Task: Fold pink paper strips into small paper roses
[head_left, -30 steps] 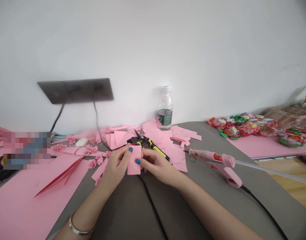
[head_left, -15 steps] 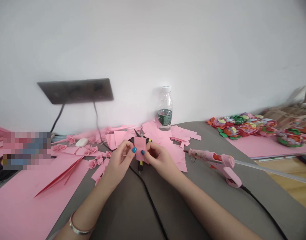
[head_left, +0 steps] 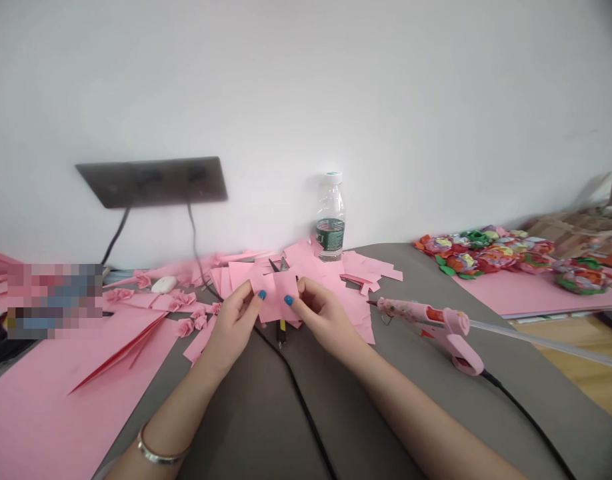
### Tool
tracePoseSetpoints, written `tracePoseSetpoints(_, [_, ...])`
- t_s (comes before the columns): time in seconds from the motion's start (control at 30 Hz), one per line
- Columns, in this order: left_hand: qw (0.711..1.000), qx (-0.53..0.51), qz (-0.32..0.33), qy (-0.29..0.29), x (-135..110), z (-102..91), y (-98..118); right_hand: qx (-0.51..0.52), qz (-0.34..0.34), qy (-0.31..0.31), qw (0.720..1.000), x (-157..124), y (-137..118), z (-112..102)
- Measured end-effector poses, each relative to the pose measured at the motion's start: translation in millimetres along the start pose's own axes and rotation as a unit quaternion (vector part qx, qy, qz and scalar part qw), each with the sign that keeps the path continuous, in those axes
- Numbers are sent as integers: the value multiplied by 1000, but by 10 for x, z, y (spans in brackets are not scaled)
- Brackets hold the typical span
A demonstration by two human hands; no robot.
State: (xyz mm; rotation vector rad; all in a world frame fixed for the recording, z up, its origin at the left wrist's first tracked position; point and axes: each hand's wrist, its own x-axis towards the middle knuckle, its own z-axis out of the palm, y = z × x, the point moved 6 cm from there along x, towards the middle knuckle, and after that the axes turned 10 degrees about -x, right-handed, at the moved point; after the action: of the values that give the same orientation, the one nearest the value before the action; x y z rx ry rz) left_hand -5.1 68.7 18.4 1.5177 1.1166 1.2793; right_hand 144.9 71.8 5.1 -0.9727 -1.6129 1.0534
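My left hand (head_left: 235, 323) and my right hand (head_left: 322, 315) both pinch a small pink paper piece (head_left: 276, 297), thumbs on top, over the grey table (head_left: 266, 413). The piece is spread wide between the thumbs. Black-and-yellow scissors (head_left: 282, 327) lie right under it, mostly hidden by paper and hands. A heap of cut pink paper squares (head_left: 336, 273) lies just behind my hands.
A pink glue gun (head_left: 431, 323) with a black cord lies to the right. A water bottle (head_left: 330, 217) stands by the wall. Small pink paper roses (head_left: 189, 319) and a large pink sheet (head_left: 46, 393) lie left. Colourful paper flowers (head_left: 486, 250) sit far right. A black cable (head_left: 301, 400) crosses the table.
The pink piece was lifted away from me and has been opened out from a narrow upright shape to a wider one; both hands moved slightly toward the wall.
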Motion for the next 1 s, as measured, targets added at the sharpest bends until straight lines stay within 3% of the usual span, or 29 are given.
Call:
tracePoseSetpoints(0.17, [998,-32,-23,-41,-22,20,-71,76,7,-15,997,34,8,-19])
tracePoseSetpoints(0.33, [999,-37,-13,-34,-45,8,-43,106,36,5,994,37,43,-53])
tracePoseSetpoints(0.53, [982,-168,-76,-43,-32,62,-85,35,-18,50,998,38,-34,-158])
tracePoseSetpoints(0.73, [992,-34,-60,-110,-33,135,-46,-28,-57,25,998,17,-99,-120])
tracePoseSetpoints(0.87, [995,-42,-33,-84,-8,98,-30,34,3,29,999,18,-27,-94])
tracePoseSetpoints(1.0, [996,-50,-14,-67,9,71,-38,63,51,-38,996,25,52,24])
